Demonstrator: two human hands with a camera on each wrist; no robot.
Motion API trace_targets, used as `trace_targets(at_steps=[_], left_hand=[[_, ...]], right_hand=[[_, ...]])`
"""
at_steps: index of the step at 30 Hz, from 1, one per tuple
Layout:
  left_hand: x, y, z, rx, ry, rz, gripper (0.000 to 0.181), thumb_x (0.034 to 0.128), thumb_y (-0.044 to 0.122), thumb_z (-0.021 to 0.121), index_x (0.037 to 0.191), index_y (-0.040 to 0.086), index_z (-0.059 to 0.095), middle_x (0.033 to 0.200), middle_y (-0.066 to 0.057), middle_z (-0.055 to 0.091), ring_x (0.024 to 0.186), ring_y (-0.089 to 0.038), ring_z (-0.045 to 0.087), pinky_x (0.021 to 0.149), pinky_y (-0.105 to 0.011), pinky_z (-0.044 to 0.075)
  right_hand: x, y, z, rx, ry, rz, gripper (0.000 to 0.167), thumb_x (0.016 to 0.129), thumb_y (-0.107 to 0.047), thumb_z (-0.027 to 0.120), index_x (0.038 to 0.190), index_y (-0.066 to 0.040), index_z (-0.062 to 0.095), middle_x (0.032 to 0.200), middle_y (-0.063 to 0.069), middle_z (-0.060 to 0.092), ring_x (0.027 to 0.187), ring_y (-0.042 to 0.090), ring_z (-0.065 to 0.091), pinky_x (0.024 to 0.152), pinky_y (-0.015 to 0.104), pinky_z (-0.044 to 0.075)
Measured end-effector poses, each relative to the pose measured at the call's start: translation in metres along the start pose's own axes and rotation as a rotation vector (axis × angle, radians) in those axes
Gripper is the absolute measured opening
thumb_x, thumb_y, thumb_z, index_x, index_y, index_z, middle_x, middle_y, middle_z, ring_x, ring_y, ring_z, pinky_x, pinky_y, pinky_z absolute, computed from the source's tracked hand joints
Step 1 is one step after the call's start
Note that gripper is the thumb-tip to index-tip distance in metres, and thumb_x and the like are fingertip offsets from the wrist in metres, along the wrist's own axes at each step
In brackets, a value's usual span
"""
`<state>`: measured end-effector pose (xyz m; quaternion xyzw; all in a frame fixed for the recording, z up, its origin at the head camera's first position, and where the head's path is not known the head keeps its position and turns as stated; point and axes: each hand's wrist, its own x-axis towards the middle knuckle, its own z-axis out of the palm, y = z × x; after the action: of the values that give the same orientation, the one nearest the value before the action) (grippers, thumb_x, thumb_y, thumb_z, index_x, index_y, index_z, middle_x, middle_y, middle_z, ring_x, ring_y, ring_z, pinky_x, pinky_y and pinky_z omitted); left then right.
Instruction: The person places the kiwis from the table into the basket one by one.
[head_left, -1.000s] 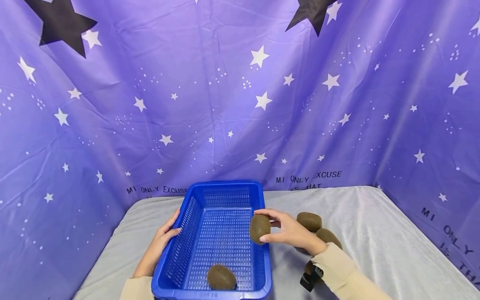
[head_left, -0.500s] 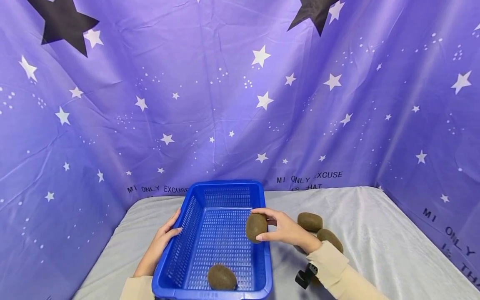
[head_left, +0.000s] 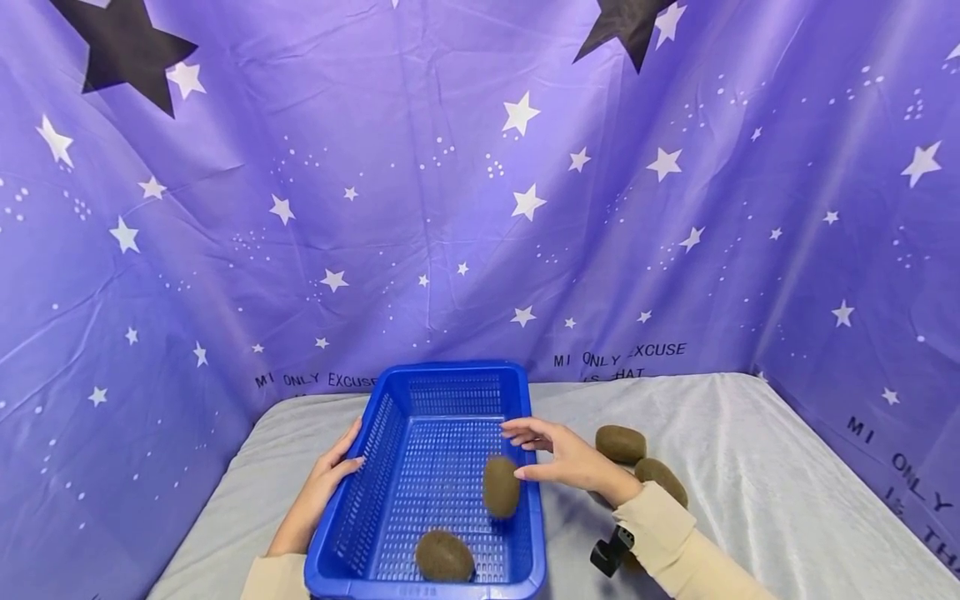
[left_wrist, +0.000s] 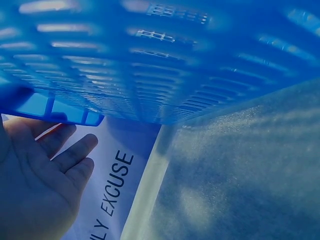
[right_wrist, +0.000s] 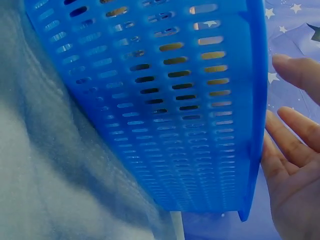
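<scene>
A blue plastic basket [head_left: 424, 590] with slotted walls stands in front of me. My left hand [head_left: 327, 475] holds its left rim, thumb over the edge and fingers along the outer side. Over the right rim, my right hand [head_left: 566, 458] has its fingers and thumb spread apart with nothing between them. One brown kiwi [head_left: 501, 487] is inside the basket beside the right thumb tip; whether it touches the floor I cannot tell. Another kiwi [head_left: 445, 556] lies at the basket's near end. In the right wrist view, brown shows through the slots of the basket wall [right_wrist: 200, 145].
Outside the basket on the right, a kiwi [head_left: 620, 444] and a second kiwi [head_left: 661, 482] lie on the grey cloth [head_left: 750, 467]; others are partly hidden behind the right forearm. A black device [head_left: 611, 552] sits at the right wrist. A purple star-patterned curtain [head_left: 420, 208] closes the back and sides.
The right hand carried a kiwi slightly left over the basket's rim, then let it go. That kiwi has dropped lower inside. The left hand and basket stay where they were.
</scene>
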<state>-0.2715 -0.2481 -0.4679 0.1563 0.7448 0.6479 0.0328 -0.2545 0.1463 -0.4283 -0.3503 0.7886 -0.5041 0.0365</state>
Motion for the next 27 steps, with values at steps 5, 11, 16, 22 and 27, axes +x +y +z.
trace_targets(at_steps=[5,11,16,22,27], left_hand=[[-0.002,0.002,0.000,-0.012,0.008,-0.020,0.062,0.0950,0.012,0.049,0.151,0.012,0.022,0.158,-0.010,0.009,0.124,0.010,0.028,0.093,-0.009,0.032],[-0.001,0.001,-0.001,-0.009,0.002,-0.027,0.063,0.0945,0.011,0.049,0.151,0.009,0.020,0.158,-0.012,0.006,0.137,-0.009,0.017,0.094,-0.007,0.030],[0.000,0.001,-0.001,-0.012,0.010,-0.033,0.064,0.0940,0.011,0.050,0.151,0.010,0.020,0.158,-0.011,0.006,0.138,-0.018,0.012,0.094,-0.007,0.029],[-0.001,0.001,-0.002,0.001,0.015,-0.034,0.064,0.0938,0.011,0.050,0.151,0.009,0.020,0.158,-0.012,0.008,0.125,0.010,0.026,0.093,-0.008,0.031],[-0.001,0.000,-0.002,-0.007,0.001,-0.027,0.063,0.0944,0.011,0.050,0.150,0.008,0.020,0.157,-0.013,0.007,0.119,0.016,0.030,0.092,-0.009,0.033]], right_hand=[[0.000,0.000,-0.001,0.016,0.007,0.027,0.053,0.085,-0.016,0.070,0.133,-0.006,0.050,0.125,0.008,0.058,0.109,0.018,0.055,0.096,0.033,0.042],[-0.012,-0.004,-0.006,0.024,0.007,0.040,0.052,0.086,-0.017,0.069,0.133,-0.006,0.050,0.126,0.010,0.058,0.114,0.028,0.054,0.098,0.034,0.041],[-0.030,-0.004,-0.016,-0.017,0.041,0.027,0.051,0.086,-0.016,0.068,0.132,0.000,0.050,0.127,0.016,0.058,0.114,0.029,0.055,0.096,0.030,0.043],[-0.052,-0.001,-0.027,-0.062,0.068,-0.027,0.047,0.086,-0.012,0.068,0.128,0.003,0.052,0.122,0.019,0.059,0.111,0.015,0.057,0.093,0.031,0.046],[-0.072,0.003,-0.033,-0.018,0.114,-0.037,0.044,0.085,-0.006,0.067,0.126,0.002,0.053,0.119,0.015,0.061,0.109,0.007,0.057,0.092,0.027,0.046]])
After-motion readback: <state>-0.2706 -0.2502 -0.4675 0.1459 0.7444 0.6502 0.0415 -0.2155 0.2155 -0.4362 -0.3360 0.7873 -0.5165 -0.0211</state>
